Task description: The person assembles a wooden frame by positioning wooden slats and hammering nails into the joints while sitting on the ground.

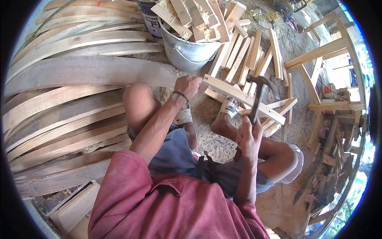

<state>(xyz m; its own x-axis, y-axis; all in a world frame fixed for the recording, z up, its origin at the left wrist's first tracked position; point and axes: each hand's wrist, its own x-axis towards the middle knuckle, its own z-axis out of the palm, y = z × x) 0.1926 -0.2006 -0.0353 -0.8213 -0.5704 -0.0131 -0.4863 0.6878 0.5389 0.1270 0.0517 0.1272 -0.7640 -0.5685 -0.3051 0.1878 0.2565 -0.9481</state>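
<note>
My right hand (250, 137) is wrapped around the handle of a claw hammer (259, 99), whose dark metal head is raised above the wood. A pale squared wooden piece (242, 97) slants from the fingers of my left hand toward the lower right, beneath the hammer. My left hand (188, 86) is closed at the upper left end of this piece. A small dark spot shows by its fingertips; whether they pinch a nail or the wood itself is too small to make out. My sandalled feet are on the ground near the piece.
Long curved planks (91, 71) are stacked along the left. A grey bucket (185, 53) full of wood offcuts stands ahead, beside a dark tub (150, 18). Loose wooden sticks (254, 49) lie beyond my feet. On the right are a wooden frame (338, 106) and piled scraps (328, 175).
</note>
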